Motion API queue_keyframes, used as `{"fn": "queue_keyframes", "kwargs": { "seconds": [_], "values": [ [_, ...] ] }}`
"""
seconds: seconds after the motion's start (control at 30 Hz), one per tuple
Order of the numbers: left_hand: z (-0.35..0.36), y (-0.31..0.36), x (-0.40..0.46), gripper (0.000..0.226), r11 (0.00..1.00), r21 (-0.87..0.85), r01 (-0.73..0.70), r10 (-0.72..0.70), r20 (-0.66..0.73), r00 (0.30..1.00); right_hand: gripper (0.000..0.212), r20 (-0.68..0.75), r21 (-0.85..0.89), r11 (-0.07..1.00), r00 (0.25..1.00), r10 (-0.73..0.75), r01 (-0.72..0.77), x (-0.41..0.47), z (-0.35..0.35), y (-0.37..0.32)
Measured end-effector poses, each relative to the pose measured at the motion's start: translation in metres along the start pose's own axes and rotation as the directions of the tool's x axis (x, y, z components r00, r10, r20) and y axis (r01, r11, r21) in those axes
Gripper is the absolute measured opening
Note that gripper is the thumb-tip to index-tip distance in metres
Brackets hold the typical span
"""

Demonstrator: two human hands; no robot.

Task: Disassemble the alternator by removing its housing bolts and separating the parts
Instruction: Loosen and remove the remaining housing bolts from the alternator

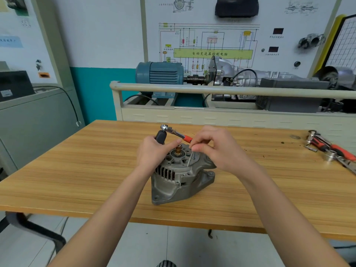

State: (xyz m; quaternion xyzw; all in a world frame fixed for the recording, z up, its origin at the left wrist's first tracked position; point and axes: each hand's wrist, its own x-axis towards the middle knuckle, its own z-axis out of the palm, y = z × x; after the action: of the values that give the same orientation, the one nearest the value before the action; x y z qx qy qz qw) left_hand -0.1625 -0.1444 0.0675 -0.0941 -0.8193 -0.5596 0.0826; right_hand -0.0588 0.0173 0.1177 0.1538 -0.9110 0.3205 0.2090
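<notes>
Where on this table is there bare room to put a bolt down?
The table is bare left of the alternator, out to the left edge, and between the alternator and the near edge. Right of it is bare up to the tools at the far right corner. Behind the alternator a ratchet crowds the space.

wooden table [77, 170], alternator [179, 182], tools [331, 149]

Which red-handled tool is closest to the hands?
The ratchet lying just behind the alternator, right by both hands. The other red-handled tools lie far off at the table's right edge.
</notes>
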Motion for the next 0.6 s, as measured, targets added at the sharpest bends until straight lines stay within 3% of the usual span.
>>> {"fn": "queue_keyframes", "kwargs": {
  "seconds": [0.13,0.23,0.33,0.47,0.53,0.6],
  "values": [
    [0.001,-0.001,0.002,0.060,0.998,0.061,0.012,-0.012,-0.005,1.000,0.020,-0.209,0.226,0.970,0.968,0.142,-0.093,-0.004,-0.010,0.019],
    [0.003,-0.002,0.003,0.060,0.994,0.105,0.007,-0.004,-0.024,1.000,0.011,-0.365,0.483,0.844,0.823,0.435,-0.232,-0.018,-0.022,0.061],
    [0.003,-0.002,0.004,0.059,0.993,0.119,0.019,-0.015,-0.034,0.999,0.015,-0.378,0.571,0.720,0.652,0.657,-0.394,-0.041,-0.024,0.114],
    [0.005,-0.004,0.006,0.060,0.994,0.111,0.023,-0.019,-0.037,0.999,0.012,-0.428,0.577,0.617,0.445,0.787,-0.535,-0.076,-0.013,0.166],
    [0.005,-0.005,0.007,0.061,0.994,0.107,0.018,-0.014,-0.037,0.999,0.006,-0.437,0.488,0.595,0.411,0.800,-0.639,-0.088,-0.005,0.182],
    [0.005,-0.006,0.007,0.060,0.996,0.094,0.008,-0.005,-0.036,0.999,0.007,-0.459,0.370,0.604,0.426,0.780,-0.706,-0.096,0.004,0.192]
  ]
}}
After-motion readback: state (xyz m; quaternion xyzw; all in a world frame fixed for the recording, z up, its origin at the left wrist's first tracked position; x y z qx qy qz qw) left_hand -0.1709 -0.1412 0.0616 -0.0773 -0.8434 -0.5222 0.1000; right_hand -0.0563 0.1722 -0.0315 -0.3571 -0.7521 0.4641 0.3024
